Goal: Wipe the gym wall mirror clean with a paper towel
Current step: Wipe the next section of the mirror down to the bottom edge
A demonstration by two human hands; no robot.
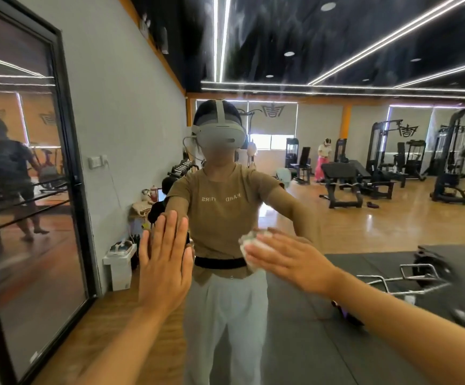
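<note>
White crumpled paper towel (249,247) sits pressed to the gym wall mirror (336,223) under the right hand (286,259), fingers extended over the wad, while the left hand (164,262), just beside it, braces flat and empty-palmed on the glass.

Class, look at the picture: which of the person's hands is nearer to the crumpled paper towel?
Right. The right hand presses the paper towel against the wall mirror, fingers lying over it. The left hand lies flat on the glass, off to the towel's left and apart from it.
</note>
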